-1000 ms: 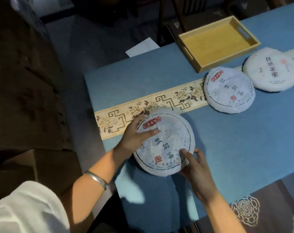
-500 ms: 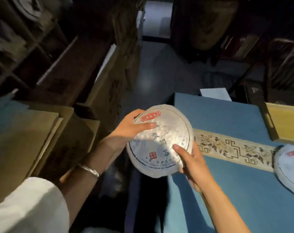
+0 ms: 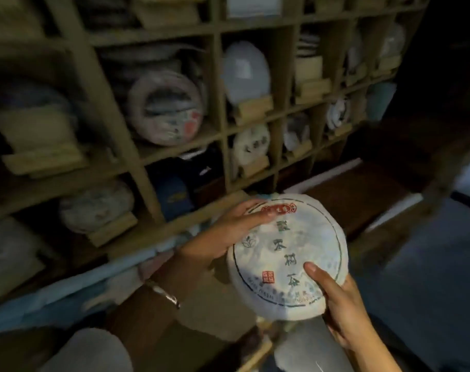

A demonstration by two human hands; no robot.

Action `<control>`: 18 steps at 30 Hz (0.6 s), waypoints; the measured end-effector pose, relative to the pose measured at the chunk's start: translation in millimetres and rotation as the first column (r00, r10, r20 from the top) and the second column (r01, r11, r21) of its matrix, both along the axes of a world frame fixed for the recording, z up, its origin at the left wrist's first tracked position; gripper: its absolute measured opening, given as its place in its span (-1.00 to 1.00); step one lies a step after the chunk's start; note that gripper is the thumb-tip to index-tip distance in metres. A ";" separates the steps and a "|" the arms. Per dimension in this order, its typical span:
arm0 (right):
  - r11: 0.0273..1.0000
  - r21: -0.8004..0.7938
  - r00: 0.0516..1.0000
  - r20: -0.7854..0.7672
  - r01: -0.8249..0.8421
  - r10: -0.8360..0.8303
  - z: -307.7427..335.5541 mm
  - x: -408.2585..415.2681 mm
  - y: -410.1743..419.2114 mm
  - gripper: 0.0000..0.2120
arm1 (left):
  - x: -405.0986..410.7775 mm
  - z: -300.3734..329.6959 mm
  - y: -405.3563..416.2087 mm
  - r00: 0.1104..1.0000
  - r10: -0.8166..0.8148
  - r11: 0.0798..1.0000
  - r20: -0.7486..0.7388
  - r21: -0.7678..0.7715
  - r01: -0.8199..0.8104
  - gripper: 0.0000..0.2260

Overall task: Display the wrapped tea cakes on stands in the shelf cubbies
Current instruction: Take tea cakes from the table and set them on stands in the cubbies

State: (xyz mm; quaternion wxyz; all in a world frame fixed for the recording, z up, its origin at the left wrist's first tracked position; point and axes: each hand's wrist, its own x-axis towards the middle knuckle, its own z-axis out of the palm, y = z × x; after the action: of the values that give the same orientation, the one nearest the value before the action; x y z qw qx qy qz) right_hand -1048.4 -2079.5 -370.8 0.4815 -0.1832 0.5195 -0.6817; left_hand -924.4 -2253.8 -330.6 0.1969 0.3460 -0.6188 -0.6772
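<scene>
Dim room, wooden shelf (image 3: 220,76) w/ cubbies; 1 tea cake (image 3: 290,259) gripped by both hands: left (image 3: 223,237), right (image 3: 338,304).

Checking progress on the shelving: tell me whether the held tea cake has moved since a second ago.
Yes. The tea cake, in the left hand and right hand, has left the blue table and now sits before the shelf cubbies.

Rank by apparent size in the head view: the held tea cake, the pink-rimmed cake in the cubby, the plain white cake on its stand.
1. Held tea cake, nearest the camera.
2. Pink-rimmed cake.
3. Plain white cake.
</scene>
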 end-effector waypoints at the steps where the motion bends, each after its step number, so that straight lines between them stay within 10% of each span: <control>1: 0.999 -0.013 0.999 -0.024 -0.038 0.037 5.2 11.3 -23.0 -0.40 | 22.8 6.5 -14.8 0.996 0.093 0.995 -0.008 -0.018 -0.093 -0.89; 10: 0.954 -0.124 0.960 0.018 -0.274 0.278 31.2 72.7 -159.6 -0.47 | 219.1 37.2 -80.4 0.555 0.829 0.549 -0.066 -0.094 -0.831 -0.94; 14: 0.938 -0.151 0.946 0.040 -0.313 0.322 42.7 85.3 -192.1 -0.45 | 271.2 48.9 -104.8 0.412 0.894 0.351 -0.176 -0.298 -0.888 -0.76; 18: 0.910 -0.185 0.925 0.006 -0.372 0.379 51.4 90.3 -216.7 -0.48 | 304.5 65.4 -166.0 0.375 0.927 0.324 0.026 -0.560 -0.763 -0.25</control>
State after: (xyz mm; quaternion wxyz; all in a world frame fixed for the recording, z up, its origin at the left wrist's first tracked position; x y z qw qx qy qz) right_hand -958.1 -2296.2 -319.4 0.5958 -0.3080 0.4006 -0.6242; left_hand -619.9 -2419.8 -265.2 0.4904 0.6751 -0.5019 -0.2276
